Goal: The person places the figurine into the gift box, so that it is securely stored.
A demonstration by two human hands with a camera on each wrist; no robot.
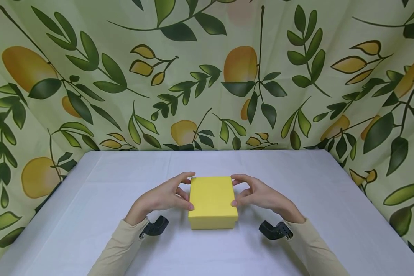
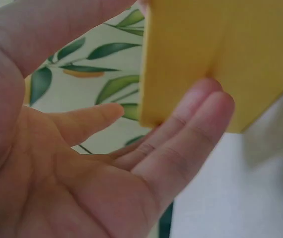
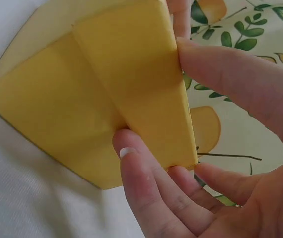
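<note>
A yellow box (image 1: pixel 212 223) stands on the white tablecloth, its lid (image 1: pixel 212 195) fitted over it. My left hand (image 1: pixel 163 195) is at the left side, thumb by the near corner of the lid. In the left wrist view two left fingers (image 2: pixel 206 114) reach across the box's side wall (image 2: pixel 196 44). From the right, my right hand (image 1: pixel 258 193) holds the lid, thumb on its edge. One right fingertip (image 3: pixel 126 141) lies at the seam between lid and box (image 3: pixel 57 94) in the right wrist view. The box's interior is hidden.
The white-clothed table (image 1: pixel 283 165) reaches back to a hanging cloth (image 1: pixel 200 46) printed with leaves and orange fruit. A black wrist device (image 1: pixel 155 227) sits on the left sleeve, and another black wrist device (image 1: pixel 275 230) on the right one.
</note>
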